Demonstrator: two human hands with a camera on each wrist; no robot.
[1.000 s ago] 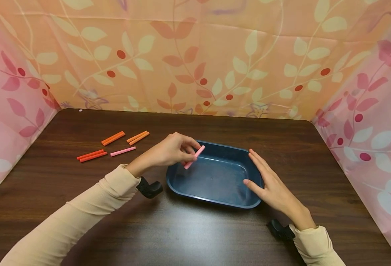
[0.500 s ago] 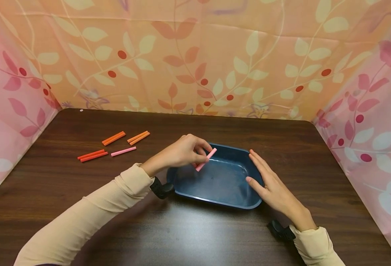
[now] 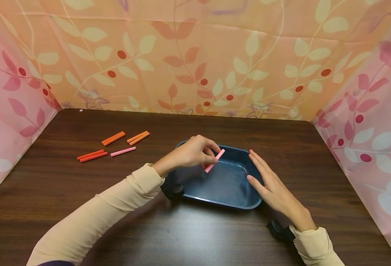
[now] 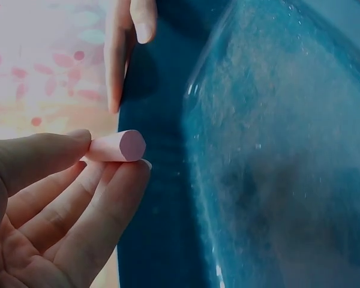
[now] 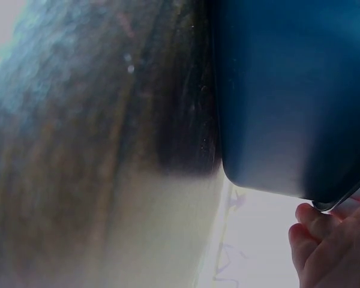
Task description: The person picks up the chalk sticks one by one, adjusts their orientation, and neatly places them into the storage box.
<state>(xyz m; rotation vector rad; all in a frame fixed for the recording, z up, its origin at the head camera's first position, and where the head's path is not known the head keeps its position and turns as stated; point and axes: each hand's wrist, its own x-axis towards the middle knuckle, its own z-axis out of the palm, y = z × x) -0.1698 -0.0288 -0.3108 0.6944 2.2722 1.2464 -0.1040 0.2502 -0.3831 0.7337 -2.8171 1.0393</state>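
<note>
Over the dark blue plastic tray point(image 3: 230, 183), my left hand point(image 3: 198, 152) pinches a short pink stick point(image 3: 219, 154) between thumb and fingers. The left wrist view shows the pink stick point(image 4: 132, 146) end-on, with a many-sided flat end, above the tray's inside. It is held clear of the tray floor, slanting. My right hand point(image 3: 276, 190) rests at the tray's right rim with straight fingers and thumb spread over the edge. In the right wrist view the fingertips point(image 5: 317, 219) are at the tray's corner; the rest of that hand is cut off.
On the dark wooden table point(image 3: 115, 207), left of the tray, lie two red sticks point(image 3: 93, 155), a dark orange bundle point(image 3: 113, 138), two light orange sticks point(image 3: 138, 137) and one pink stick lying loose point(image 3: 123, 151). Patterned cloth point(image 3: 195, 55) hangs behind and at both sides.
My left hand has moved to the right, farther over the tray, still holding the pink stick. The right hand has stayed nearly still at the rim. The sticks on the table are unmoved.
</note>
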